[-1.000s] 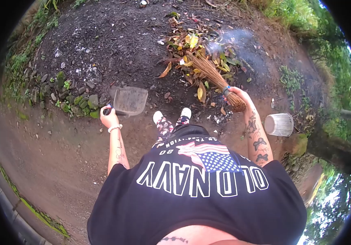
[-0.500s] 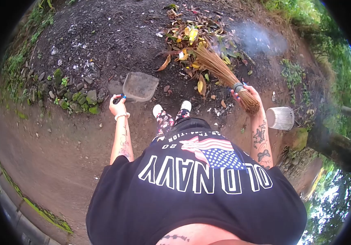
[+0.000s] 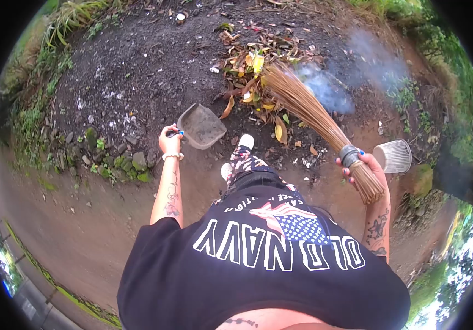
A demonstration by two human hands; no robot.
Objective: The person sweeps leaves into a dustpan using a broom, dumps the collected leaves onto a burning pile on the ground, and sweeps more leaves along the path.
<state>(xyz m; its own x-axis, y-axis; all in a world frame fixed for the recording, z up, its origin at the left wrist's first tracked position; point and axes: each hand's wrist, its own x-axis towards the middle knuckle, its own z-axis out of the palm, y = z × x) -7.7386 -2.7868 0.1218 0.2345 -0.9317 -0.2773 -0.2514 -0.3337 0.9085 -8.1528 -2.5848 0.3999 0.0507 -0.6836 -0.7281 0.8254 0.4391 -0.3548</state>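
My left hand [image 3: 170, 139] is closed round the handle of a grey dustpan [image 3: 202, 127], held out over the dark soil with its pan toward the middle. In my right hand [image 3: 369, 170] is a stick broom [image 3: 316, 113], gripped near its grey binding, with the short butt end pointing back toward me. The broom's bristle tips overlap a pile of dry and yellow leaves [image 3: 250, 71] in view; whether they touch it I cannot tell. Bluish smoke [image 3: 327, 91] rises beside the leaves, behind the bristles.
A whitish ribbed basket [image 3: 393, 156] lies near my right hand. Mossy stones [image 3: 104, 157] line the soil's edge at left. A trunk-like dark shape [image 3: 456, 176] stands at far right. Bare brown dirt [image 3: 99, 220] stretches to the left and behind my feet.
My right hand has moved right and nearer to me with the broom. The dustpan in my left hand has shifted slightly right and tilted. My feet have stepped, and the smoke has spread.
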